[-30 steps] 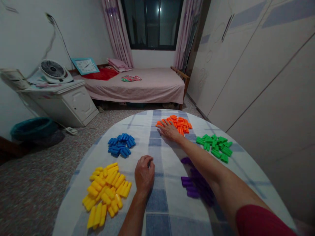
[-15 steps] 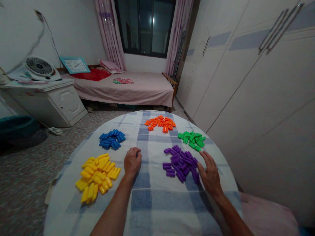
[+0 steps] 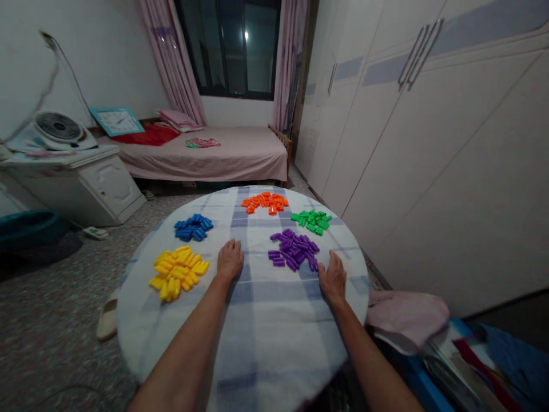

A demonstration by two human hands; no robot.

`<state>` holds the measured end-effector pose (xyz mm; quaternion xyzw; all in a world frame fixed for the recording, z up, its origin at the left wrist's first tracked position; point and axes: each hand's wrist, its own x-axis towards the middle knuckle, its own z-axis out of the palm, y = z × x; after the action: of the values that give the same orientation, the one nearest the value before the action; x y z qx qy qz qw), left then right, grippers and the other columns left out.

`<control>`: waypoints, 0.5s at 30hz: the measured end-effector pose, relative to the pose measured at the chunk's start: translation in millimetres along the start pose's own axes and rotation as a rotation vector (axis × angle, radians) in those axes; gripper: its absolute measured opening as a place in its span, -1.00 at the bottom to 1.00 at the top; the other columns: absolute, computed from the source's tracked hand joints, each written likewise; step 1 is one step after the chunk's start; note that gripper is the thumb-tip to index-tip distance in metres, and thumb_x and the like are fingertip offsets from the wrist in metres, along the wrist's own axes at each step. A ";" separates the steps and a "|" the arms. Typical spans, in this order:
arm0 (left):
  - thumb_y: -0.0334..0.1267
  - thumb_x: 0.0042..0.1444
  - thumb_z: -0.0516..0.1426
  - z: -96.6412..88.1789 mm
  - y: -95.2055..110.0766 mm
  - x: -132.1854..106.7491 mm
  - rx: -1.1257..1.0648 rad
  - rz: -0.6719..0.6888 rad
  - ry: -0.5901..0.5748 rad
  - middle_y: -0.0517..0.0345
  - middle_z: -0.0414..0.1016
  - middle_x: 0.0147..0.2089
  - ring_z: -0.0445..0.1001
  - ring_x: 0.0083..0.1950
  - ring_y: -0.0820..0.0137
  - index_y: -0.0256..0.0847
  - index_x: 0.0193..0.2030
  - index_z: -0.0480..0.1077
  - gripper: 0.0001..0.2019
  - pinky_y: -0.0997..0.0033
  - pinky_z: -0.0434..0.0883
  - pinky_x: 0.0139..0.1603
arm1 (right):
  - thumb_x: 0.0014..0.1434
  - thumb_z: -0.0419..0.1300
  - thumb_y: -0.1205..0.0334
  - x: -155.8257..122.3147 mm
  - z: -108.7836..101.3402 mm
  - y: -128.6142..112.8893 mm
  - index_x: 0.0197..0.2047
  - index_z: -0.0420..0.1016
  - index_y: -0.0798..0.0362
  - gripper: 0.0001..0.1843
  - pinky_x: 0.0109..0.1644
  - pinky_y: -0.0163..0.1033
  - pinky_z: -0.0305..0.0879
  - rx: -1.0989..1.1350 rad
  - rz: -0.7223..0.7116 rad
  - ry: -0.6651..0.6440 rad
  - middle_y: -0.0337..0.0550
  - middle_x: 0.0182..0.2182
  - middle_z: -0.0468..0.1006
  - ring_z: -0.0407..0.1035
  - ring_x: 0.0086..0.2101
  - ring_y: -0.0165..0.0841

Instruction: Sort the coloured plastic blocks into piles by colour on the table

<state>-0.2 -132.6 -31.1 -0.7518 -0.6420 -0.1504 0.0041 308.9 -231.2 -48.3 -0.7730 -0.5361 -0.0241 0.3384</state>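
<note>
On the blue-and-white checked tablecloth [image 3: 274,320] lie small plastic pieces sorted by colour. My left hand [image 3: 230,260] rests on the cloth between the yellow pieces [image 3: 178,272] and the purple pieces [image 3: 294,249], its fingers curled in and no object showing in them. At the right edge of the purple heap is my right hand [image 3: 333,277], thumb and fingers spread; whether the thumb touches a piece I cannot tell. Farther off are the blue pieces [image 3: 193,228], the orange pieces [image 3: 265,201] and the green pieces [image 3: 311,221].
A bed [image 3: 206,157] stands beyond the round table, with a white cabinet and fan [image 3: 60,129] at left. Along the right runs a wardrobe [image 3: 407,171]. Pink cloth [image 3: 405,317] and assorted items sit low at right; a slipper [image 3: 108,320] is on the floor.
The camera view has shifted, showing more of the table's near edge and the right side. My right hand has drawn slightly back from the green pieces. The heaps look the same.
</note>
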 end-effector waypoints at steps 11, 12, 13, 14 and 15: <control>-0.15 0.26 -0.05 -14.3 -2.9 -100.7 -0.019 0.058 0.014 -0.15 0.21 0.34 0.15 0.36 0.08 -0.22 0.25 0.27 -0.55 0.02 0.13 0.31 | 0.25 -0.09 0.28 -0.8 -6.6 -6.0 0.25 0.20 0.25 -0.48 0.14 -0.07 0.11 -0.128 -0.046 -0.098 0.20 0.08 0.38 0.26 0.07 -0.15; -0.15 0.26 -0.05 -14.8 -5.1 -108.4 -0.027 0.063 0.020 -0.16 0.21 0.33 0.15 0.36 0.08 -0.24 0.25 0.28 -0.54 0.02 0.13 0.31 | 0.25 -0.09 0.28 -1.0 -7.3 -6.5 0.25 0.20 0.25 -0.48 0.14 -0.08 0.11 -0.139 -0.053 -0.101 0.19 0.08 0.38 0.26 0.07 -0.16; -0.16 0.26 -0.05 -15.0 -7.2 -115.4 -0.034 0.067 0.030 -0.16 0.21 0.33 0.15 0.36 0.07 -0.25 0.24 0.28 -0.55 0.02 0.14 0.32 | 0.26 -0.09 0.28 -1.2 -7.9 -6.9 0.25 0.20 0.25 -0.49 0.15 -0.10 0.10 -0.144 -0.060 -0.101 0.18 0.08 0.38 0.26 0.08 -0.16; -0.16 0.26 -0.05 -15.1 -9.0 -121.7 -0.044 0.072 0.041 -0.16 0.21 0.33 0.15 0.36 0.07 -0.25 0.24 0.29 -0.55 0.01 0.14 0.32 | 0.26 -0.09 0.28 -1.4 -8.3 -7.2 0.25 0.21 0.25 -0.49 0.15 -0.10 0.10 -0.146 -0.066 -0.100 0.17 0.09 0.38 0.26 0.08 -0.16; -0.16 0.26 -0.05 -15.2 -10.6 -127.2 -0.056 0.076 0.052 -0.15 0.22 0.33 0.16 0.36 0.07 -0.24 0.23 0.30 -0.55 0.00 0.14 0.32 | 0.26 -0.09 0.28 -1.5 -8.5 -7.4 0.25 0.21 0.25 -0.49 0.15 -0.10 0.09 -0.145 -0.071 -0.098 0.16 0.08 0.39 0.26 0.08 -0.16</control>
<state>-30.4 -256.3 -48.0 -0.7714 -0.6081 -0.1875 0.0057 304.8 -235.6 -38.7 -0.7762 -0.5759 -0.0368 0.2540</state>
